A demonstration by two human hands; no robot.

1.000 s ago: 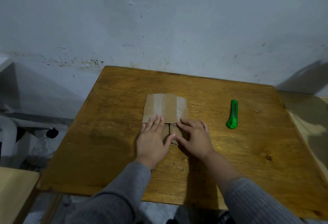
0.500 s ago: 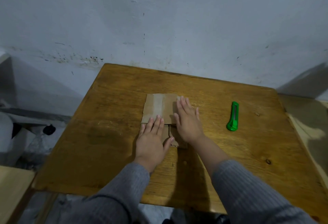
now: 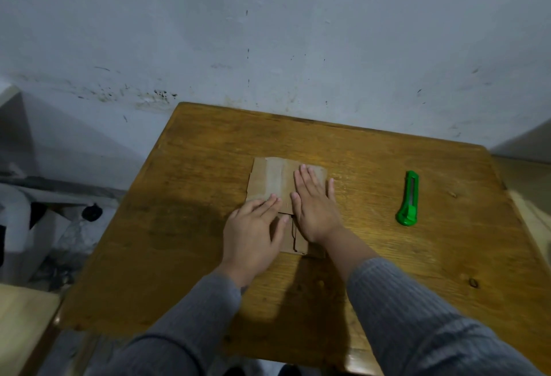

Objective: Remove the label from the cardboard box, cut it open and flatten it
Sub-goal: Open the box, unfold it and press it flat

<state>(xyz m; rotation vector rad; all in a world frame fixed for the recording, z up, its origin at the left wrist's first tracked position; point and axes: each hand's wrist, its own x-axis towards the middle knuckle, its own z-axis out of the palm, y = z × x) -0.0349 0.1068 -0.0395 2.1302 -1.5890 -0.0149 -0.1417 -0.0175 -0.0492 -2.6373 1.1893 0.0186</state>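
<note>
The brown cardboard box (image 3: pixel 269 180) lies flat on the wooden table (image 3: pixel 372 256), near its middle. A paler strip of tape runs down its far panel. My left hand (image 3: pixel 252 234) rests palm down on the near left part of the cardboard. My right hand (image 3: pixel 314 202) lies flat on the right part, fingers stretched toward the far edge. Both hands press on it with spread fingers and grip nothing. Small near flaps (image 3: pixel 295 241) show between my wrists. A green utility knife (image 3: pixel 408 198) lies on the table to the right, apart from my hands.
The table's far edge stands against a grey-white wall (image 3: pixel 268 47). Left of the table, lower down, are white and dark objects on the floor (image 3: pixel 35 211). A pale wooden surface (image 3: pixel 21 316) sits at the near left, another (image 3: pixel 530 196) at the right.
My right hand has slid forward from the near flaps onto the far right panel of the cardboard. My left hand has stayed almost in place.
</note>
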